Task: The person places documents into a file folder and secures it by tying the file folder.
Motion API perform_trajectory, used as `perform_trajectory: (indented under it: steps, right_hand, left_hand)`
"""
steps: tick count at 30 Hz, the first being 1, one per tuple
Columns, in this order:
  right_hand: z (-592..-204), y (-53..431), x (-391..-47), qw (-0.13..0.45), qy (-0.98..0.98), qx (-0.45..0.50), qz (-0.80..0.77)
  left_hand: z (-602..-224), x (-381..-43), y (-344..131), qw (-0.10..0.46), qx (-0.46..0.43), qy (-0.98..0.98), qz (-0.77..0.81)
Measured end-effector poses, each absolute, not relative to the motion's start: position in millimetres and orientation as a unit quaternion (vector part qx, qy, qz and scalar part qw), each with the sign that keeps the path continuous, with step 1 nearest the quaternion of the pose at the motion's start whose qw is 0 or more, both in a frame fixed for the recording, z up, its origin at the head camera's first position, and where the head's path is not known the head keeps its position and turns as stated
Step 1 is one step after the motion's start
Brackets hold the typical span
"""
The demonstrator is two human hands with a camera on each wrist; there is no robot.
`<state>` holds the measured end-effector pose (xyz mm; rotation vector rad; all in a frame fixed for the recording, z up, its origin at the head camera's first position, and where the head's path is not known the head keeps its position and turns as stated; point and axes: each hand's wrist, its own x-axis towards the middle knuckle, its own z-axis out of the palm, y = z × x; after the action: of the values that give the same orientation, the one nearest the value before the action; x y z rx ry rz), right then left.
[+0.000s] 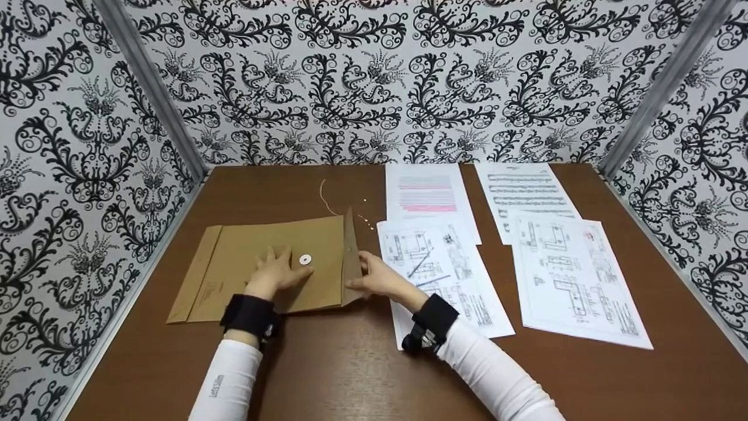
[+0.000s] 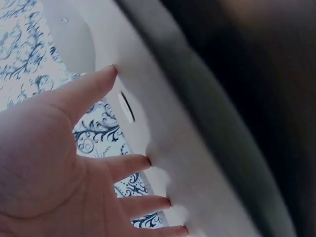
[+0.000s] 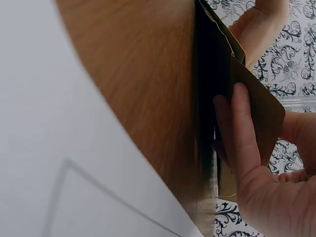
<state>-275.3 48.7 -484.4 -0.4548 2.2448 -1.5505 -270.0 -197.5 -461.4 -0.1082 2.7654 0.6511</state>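
Note:
A large brown kraft envelope [image 1: 245,234] lies on the left half of the table, with a white round button [image 1: 304,259] on its upper face. My left hand [image 1: 273,272] presses on that face with spread fingers, the thumb beside the button. In the left wrist view the fingertips [image 2: 142,161] dent the paper. At the envelope's right end the flap [image 1: 352,257] stands raised. My right hand [image 1: 378,277] pinches this flap; the right wrist view shows fingers [image 3: 243,128] along one side and the thumb at its other edge.
To the right lie a sheet with pink-marked text [image 1: 429,193], a music sheet [image 1: 526,190] and two technical drawings [image 1: 467,292] [image 1: 578,280], overlapping in places. A thin string [image 1: 323,196] and small light bits [image 1: 368,222] lie behind the flap. Patterned walls [image 1: 380,82] enclose the table.

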Motion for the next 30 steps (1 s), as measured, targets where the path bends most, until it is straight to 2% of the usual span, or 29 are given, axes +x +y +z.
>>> perform_trajectory:
  steps: [14,30]
  right_hand:
    - [-467,49,-274,0.202,0.709,-0.156,-0.658]
    - [-459,50,-268,0.207,0.668,-0.160,-0.697]
  left_hand:
    - [-447,-265,-186,0.154,0.017,0.942,0.299]
    - [-420,-256,-149,0.091,0.029,0.943,0.320]
